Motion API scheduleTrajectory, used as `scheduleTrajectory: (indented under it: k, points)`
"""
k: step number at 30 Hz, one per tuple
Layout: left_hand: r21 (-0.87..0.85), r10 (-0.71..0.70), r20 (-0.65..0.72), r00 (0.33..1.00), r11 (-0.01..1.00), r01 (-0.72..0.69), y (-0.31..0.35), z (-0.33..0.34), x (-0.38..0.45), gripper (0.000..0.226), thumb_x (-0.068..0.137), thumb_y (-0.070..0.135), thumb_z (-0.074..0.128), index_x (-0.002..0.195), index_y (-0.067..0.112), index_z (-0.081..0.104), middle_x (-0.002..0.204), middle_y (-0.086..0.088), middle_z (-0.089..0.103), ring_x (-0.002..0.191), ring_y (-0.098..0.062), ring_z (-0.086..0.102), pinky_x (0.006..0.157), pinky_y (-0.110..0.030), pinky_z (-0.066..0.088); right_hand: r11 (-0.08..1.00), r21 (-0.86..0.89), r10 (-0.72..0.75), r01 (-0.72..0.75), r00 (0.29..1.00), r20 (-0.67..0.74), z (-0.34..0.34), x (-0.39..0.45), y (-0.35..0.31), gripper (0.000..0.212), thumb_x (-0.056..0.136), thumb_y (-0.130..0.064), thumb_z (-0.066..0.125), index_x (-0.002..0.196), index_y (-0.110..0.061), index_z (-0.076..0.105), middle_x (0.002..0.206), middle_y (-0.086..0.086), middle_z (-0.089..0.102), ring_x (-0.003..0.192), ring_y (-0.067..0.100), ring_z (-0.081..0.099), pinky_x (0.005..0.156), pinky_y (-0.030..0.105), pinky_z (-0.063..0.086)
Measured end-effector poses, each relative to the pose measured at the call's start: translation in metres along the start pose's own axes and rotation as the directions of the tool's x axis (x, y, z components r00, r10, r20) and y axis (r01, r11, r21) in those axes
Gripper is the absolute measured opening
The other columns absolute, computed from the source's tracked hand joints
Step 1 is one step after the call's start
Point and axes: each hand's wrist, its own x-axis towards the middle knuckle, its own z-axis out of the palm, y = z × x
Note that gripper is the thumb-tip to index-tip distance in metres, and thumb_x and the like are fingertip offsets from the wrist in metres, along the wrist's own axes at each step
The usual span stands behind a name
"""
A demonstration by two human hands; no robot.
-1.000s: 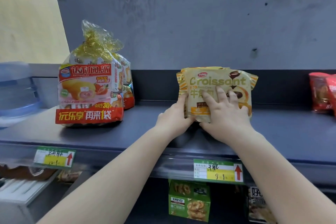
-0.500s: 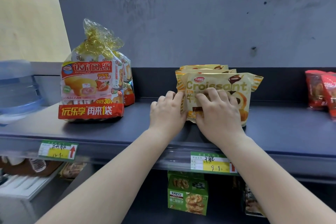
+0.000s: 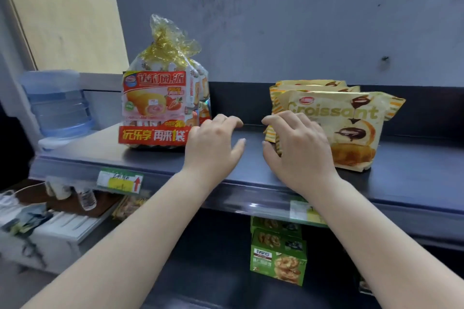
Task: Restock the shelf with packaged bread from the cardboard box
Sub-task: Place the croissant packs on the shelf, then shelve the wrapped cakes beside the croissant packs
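Three yellow croissant packs stand upright in a row, one behind the other, on the dark shelf (image 3: 414, 178). The front croissant pack (image 3: 351, 133) faces me. My right hand (image 3: 298, 153) is on its lower left part, fingers across the front and thumb at the left edge. My left hand (image 3: 213, 148) hovers over the bare shelf just left of the packs, fingers apart and holding nothing. The cardboard box is out of view.
A tall bag of strawberry cakes (image 3: 155, 108) stands on the shelf left of my left hand. A blue water bottle (image 3: 59, 105) is at the far left. Green snack boxes (image 3: 278, 258) sit on the lower shelf. Price tags (image 3: 120, 180) hang on the shelf edge.
My left hand has come off the croissant pack and moved left, now open over the shelf. My right hand stays on the pack. My view has shifted left and closer.
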Motion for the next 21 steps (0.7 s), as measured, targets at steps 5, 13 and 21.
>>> scheduleTrajectory:
  k: [5,13,21]
  points:
    - [0.170,-0.130,-0.028,0.991,0.976,0.133,-0.082,-0.060,-0.067,0.034,0.082,0.034,0.048,0.107,0.016,0.064,0.100,-0.005,0.067,0.093,-0.029,0.061,0.078,-0.040,0.048,0.910,0.226,-0.343,0.348,0.937,-0.059,0.033,0.010,-0.091,0.034,0.081,-0.028,0.048,0.100,-0.008,0.066,0.092,0.008,0.068,0.076,0.029,0.063,0.061,0.032,0.049]
    - [0.465,-0.575,0.025,0.818,0.731,0.500,-0.200,-0.133,-0.243,0.049,0.077,0.042,0.034,0.103,0.015,0.066,0.099,-0.008,0.069,0.091,-0.033,0.062,0.077,-0.040,0.045,0.600,0.597,-0.664,0.533,0.748,-0.001,0.107,-0.035,-0.272,0.030,0.085,-0.029,0.045,0.095,-0.012,0.067,0.090,0.005,0.067,0.079,0.029,0.063,0.066,0.035,0.045]
    - [0.530,-0.866,-0.040,0.498,0.404,0.746,-0.275,-0.185,-0.383,0.030,0.093,0.029,0.049,0.121,0.020,0.057,0.118,0.000,0.060,0.111,-0.022,0.052,0.091,-0.036,0.039,0.356,0.803,-0.899,0.478,0.410,0.155,0.170,-0.079,-0.438,0.039,0.096,-0.038,0.042,0.130,-0.020,0.049,0.125,0.000,0.054,0.115,0.022,0.050,0.090,0.035,0.036]
